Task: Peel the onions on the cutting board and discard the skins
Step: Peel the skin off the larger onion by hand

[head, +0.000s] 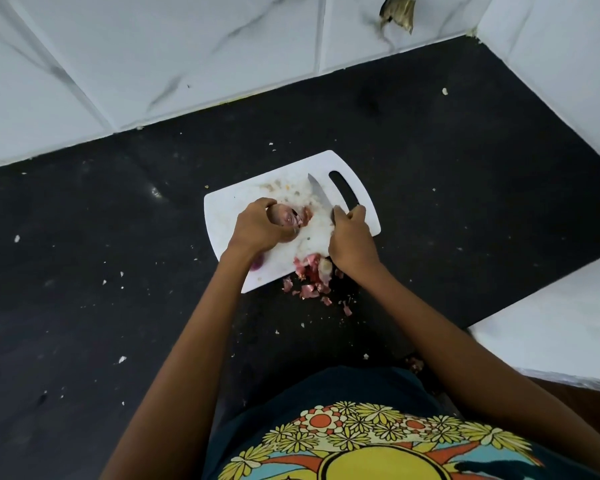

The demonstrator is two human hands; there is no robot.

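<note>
A black table [118,237] runs up to white tiled walls. On it lies a white cutting board [229,206], set at a slant. Pink onion skins [309,291] lie just off its near edge, and pale crumbs [122,359] are scattered about.

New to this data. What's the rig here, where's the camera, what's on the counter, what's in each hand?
There is no robot: a person works with bare hands. The single picture comes from a wide-angle camera on the person's head, looking forward and down, so the arms reach in from the bottom. A white cutting board lies on a black counter in a tiled corner. The left hand grips an onion over the board. The right hand holds a knife, blade pointing away. Reddish onion skins are piled at the board's near edge and spill onto the counter. Small pale scraps dot the counter.
</note>
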